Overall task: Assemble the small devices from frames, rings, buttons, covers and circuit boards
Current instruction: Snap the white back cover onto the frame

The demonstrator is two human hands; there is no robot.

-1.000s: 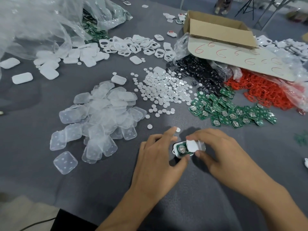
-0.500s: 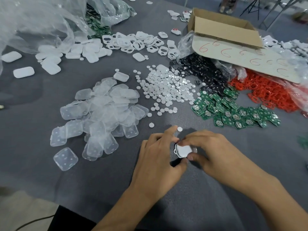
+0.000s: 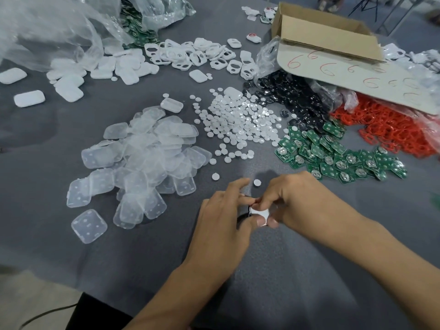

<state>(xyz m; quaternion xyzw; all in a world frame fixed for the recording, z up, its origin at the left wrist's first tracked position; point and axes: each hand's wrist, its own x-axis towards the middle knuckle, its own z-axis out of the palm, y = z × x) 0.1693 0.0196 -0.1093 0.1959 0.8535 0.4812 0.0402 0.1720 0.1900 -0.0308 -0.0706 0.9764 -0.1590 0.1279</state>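
The small device is mostly hidden, only a sliver of white cover showing, pinched between my left hand and right hand over the grey table, near the green circuit boards.

Table: grey cloth surface, filling most of the frame.
Clear covers: loose heap at centre left, one lying apart at its lower left.
White buttons: spread at centre, a few strays below it.
Circuit boards: green, centre right, just beside the buttons.
Red rings: right edge, partly under plastic.
Black discs: between buttons and rings.
White frames: top centre.
Opaque white covers: left of the frames.
Cardboard box: upper right.
Plastic bag: crumpled, upper left.
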